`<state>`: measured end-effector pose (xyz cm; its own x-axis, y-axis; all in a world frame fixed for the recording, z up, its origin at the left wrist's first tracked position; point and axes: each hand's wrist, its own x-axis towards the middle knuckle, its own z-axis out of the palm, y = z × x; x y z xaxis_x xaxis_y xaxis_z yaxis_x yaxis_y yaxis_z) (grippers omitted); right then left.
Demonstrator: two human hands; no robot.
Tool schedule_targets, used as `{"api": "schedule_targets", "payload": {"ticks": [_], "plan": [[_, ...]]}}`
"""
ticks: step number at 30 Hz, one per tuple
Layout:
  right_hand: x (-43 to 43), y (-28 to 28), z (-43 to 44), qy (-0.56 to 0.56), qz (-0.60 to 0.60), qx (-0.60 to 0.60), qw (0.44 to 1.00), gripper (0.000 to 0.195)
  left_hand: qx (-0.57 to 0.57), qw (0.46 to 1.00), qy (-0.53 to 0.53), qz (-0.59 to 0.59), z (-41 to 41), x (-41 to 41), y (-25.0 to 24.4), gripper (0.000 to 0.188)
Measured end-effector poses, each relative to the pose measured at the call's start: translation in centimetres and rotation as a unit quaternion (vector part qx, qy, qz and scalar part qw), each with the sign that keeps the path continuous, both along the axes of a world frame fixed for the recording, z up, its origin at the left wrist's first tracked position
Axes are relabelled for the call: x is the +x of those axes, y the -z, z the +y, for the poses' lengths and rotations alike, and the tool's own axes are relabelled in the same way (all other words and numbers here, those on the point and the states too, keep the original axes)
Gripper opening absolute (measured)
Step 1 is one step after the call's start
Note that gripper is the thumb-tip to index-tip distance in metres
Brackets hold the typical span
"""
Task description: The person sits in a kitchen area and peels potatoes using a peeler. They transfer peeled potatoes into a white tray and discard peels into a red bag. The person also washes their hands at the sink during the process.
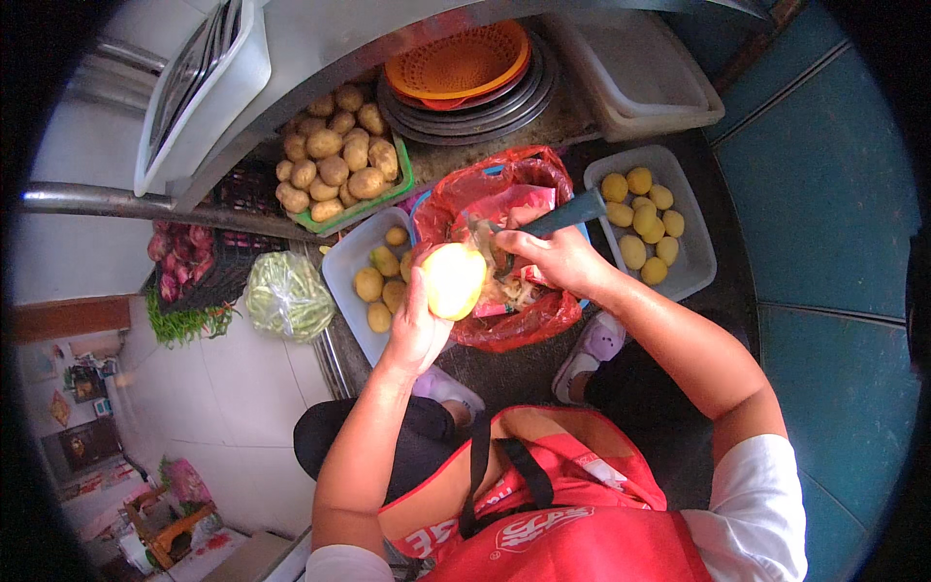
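My left hand (420, 320) holds a peeled potato (454, 282), bright with glare, above a bin lined with a red plastic bag (502, 338). Gripped in my right hand (564, 254) is a tool with a dark green handle (564, 213), apparently a peeler; its working end is blurred beside the potato. Peelings (518, 291) lie inside the bag beneath both hands. To the left, a pale plastic tub (349, 291) contains several potatoes (369, 284). On the right, another grey tub (684, 280) holds several peeled yellow potatoes (644, 218).
Unpeeled potatoes (333, 171) fill a green-rimmed crate (404, 164) beneath a metal shelf (320, 69). Orange colanders (458, 58) sit on stacked metal trays (473, 134). Bagged green beans (287, 297), red onions (182, 258) and leafy greens (185, 320) are left. A tiled wall (822, 182) stands right.
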<state>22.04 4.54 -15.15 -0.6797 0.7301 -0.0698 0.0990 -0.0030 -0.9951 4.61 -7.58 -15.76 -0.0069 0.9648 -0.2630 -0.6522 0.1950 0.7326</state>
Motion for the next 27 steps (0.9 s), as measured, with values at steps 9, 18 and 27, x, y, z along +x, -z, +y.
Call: {"api": "schedule_targets", "payload": {"ticks": [9, 18, 27], "plan": [[0.0, -2.9, 0.5, -0.061, 0.091, -0.103, 0.989, 0.024, 0.08, 0.97, 0.042, 0.228, 0.8, 0.1, -1.4, 0.057], [1.0, -0.1, 1.2, 0.046, -0.113, 0.397, 0.909, 0.024, 0.071, 0.983, 0.067, 0.157, 1.2, 0.6, -2.5, 0.07], [0.9, -3.2, 0.6, -0.057, 0.033, -0.076, 0.995, 0.02, 0.065, 0.971, 0.084, 0.216, 1.0, -0.2, -2.9, 0.065]]}}
